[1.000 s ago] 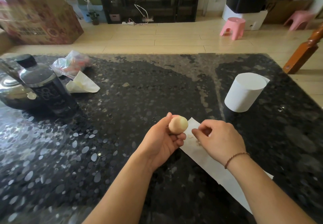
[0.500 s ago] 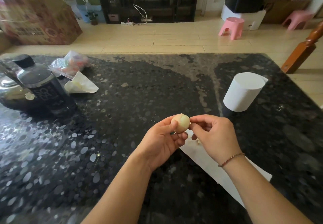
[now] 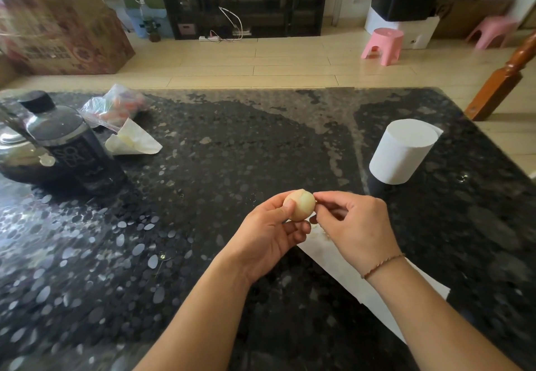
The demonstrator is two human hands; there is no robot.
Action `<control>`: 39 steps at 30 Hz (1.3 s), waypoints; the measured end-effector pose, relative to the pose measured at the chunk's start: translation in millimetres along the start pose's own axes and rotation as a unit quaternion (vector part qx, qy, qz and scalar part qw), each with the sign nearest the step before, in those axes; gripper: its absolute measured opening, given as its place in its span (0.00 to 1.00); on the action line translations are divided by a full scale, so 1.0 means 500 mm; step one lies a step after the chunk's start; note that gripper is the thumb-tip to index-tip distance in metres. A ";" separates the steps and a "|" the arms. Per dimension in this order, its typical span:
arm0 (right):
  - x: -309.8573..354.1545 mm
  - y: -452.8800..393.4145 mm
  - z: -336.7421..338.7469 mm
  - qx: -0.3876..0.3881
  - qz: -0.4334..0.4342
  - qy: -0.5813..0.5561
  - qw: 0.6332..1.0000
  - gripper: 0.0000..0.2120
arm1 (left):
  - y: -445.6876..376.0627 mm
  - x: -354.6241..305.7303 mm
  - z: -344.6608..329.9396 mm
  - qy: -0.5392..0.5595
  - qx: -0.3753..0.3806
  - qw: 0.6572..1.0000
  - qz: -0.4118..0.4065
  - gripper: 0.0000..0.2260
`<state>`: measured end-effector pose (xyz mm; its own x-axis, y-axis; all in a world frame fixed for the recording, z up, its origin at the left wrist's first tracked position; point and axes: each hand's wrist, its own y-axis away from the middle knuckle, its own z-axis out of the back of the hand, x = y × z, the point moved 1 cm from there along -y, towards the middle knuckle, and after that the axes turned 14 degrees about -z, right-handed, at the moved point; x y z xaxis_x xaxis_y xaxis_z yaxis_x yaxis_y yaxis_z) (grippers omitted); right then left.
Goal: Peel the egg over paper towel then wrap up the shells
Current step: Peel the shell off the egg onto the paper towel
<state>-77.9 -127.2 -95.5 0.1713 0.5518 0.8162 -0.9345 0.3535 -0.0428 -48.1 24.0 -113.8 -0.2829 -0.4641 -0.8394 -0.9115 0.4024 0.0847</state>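
My left hand [image 3: 268,236] holds a pale beige egg [image 3: 300,205] between thumb and fingers, a little above the black speckled table [image 3: 203,196]. The thumb and forefinger of my right hand [image 3: 358,230] pinch at the egg's right side. A white paper towel sheet [image 3: 342,266] lies flat on the table under my right hand and forearm, which hide most of it. A few small shell bits [image 3: 317,227] lie on the sheet just below the egg.
A white paper towel roll [image 3: 401,151] stands at the right. At the left stand a dark bottle [image 3: 69,144] and a metal pot [image 3: 17,159]. Behind them lie a plastic bag [image 3: 116,107] and a crumpled white paper [image 3: 132,140].
My right hand rose from the paper towel to the egg's right side and now pinches it. My left hand lifted the egg slightly.
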 end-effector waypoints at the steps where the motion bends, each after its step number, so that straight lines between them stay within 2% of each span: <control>1: -0.001 -0.001 -0.001 -0.004 -0.008 -0.004 1.000 0.10 | 0.000 0.001 -0.001 -0.004 0.001 1.000 0.000 0.14; 8: -0.001 -0.005 0.004 0.011 -0.048 -0.041 0.998 0.08 | 0.000 0.000 -0.002 0.007 -0.004 1.000 0.002 0.12; 12: 0.000 -0.006 0.007 0.005 -0.056 -0.046 0.997 0.10 | 0.000 0.000 -0.004 -0.011 -0.010 1.000 0.009 0.15; 16: -0.006 -0.010 0.009 0.012 -0.067 -0.017 0.998 0.10 | -0.003 0.004 -0.001 -0.024 -0.031 0.999 0.025 0.21; 18: -0.011 -0.007 0.006 0.035 -0.071 0.039 0.996 0.06 | -0.003 0.005 0.001 -0.026 -0.030 0.999 0.030 0.22; 21: -0.013 -0.002 0.003 0.023 -0.055 0.087 0.994 0.05 | -0.002 0.002 0.003 -0.017 -0.025 0.999 0.034 0.21; 23: -0.009 -0.004 0.004 0.015 -0.047 0.043 0.998 0.04 | -0.003 -0.001 0.001 -0.006 -0.010 0.999 0.036 0.17; 26: 0.004 -0.006 0.006 0.065 -0.059 -0.081 0.993 0.04 | -0.003 -0.002 -0.001 0.015 0.009 0.999 0.036 0.17; 29: 0.010 -0.004 0.004 0.091 -0.044 -0.093 0.991 0.05 | -0.003 0.002 -0.001 0.019 0.028 0.999 0.040 0.18; 33: 0.004 -0.008 0.005 0.073 -0.056 -0.097 0.991 0.03 | -0.002 0.002 0.000 0.008 0.043 0.997 0.059 0.19; 36: 0.002 -0.006 0.006 0.061 -0.028 -0.096 0.993 0.04 | -0.001 0.000 -0.002 -0.003 0.042 0.998 0.056 0.17; 39: 0.001 0.001 0.005 -0.006 0.090 -0.003 0.996 0.07 | 0.000 0.000 -0.003 -0.019 0.036 0.998 0.057 0.17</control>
<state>-78.8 -128.6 -93.4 0.0000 0.6024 0.7982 -0.9459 0.2590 -0.1955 -48.5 23.0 -113.2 -0.3704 -0.3820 -0.8467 -0.8501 0.5067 0.1433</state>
